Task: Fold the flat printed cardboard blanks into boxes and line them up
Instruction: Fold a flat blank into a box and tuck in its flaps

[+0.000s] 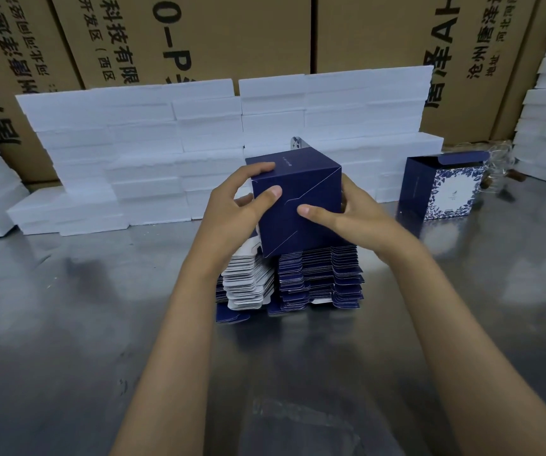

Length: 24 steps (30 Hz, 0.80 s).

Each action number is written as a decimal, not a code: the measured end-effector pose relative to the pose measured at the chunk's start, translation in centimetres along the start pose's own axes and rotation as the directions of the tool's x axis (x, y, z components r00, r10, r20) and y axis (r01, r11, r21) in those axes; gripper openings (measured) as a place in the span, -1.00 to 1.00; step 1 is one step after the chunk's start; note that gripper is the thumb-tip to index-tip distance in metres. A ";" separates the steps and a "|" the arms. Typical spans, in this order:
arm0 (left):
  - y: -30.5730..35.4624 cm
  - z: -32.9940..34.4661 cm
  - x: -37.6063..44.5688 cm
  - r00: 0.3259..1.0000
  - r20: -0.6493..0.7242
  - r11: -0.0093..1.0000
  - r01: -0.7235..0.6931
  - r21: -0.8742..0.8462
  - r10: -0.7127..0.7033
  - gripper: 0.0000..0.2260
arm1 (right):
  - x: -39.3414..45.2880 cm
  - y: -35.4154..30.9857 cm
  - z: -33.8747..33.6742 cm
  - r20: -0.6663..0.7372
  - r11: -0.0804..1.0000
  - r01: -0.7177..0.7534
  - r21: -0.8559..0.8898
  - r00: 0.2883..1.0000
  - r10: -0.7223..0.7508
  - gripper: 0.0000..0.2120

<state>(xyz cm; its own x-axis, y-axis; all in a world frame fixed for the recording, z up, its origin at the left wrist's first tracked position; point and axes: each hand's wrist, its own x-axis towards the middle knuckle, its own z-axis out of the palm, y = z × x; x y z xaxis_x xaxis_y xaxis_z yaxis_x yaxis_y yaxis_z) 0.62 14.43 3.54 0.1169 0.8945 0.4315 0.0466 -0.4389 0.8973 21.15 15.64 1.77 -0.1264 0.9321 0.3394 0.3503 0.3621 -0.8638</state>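
We are gripping the navy box (294, 205) with left hand (235, 205) and right hand (347, 215), thumbs pressing its bottom flaps flush, ideally evenly.

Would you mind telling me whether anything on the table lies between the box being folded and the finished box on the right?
Nothing visible does. Both hands hold the navy box above the stack of flat blanks; the bare metal table stretches across to the finished box.

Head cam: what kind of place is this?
Likely a packing station in a warehouse or small factory. Large printed shipping cartons line the back, white foam blocks are stacked against them, and a pile of flat blanks sits on a metal table.
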 end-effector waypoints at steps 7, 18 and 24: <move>0.1 0.1 0.0 1.000 -0.009 0.999 -0.017 0.050 0.018 -0.73 | 0.3 0.3 1.4 -0.201 0.992 -0.013 -0.124 0.980 -0.013 -0.53; 0.0 0.1 0.2 1.000 -0.009 0.999 -0.019 0.040 0.019 -0.73 | 0.1 0.1 1.0 -0.150 0.995 -0.006 -0.095 0.989 -0.008 -0.45; -0.1 0.2 0.5 0.994 -0.095 0.999 0.049 -0.017 -0.051 -0.65 | -0.4 -0.9 -0.5 0.002 0.989 -0.117 0.093 0.993 0.118 -0.38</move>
<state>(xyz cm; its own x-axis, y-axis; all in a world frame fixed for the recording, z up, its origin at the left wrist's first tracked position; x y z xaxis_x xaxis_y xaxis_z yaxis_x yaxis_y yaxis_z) 0.92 14.91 3.68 0.0197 0.9196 0.3925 0.0351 -0.3929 0.9189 21.34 14.94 2.62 -0.0862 0.9682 0.2348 0.2744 0.2497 -0.9286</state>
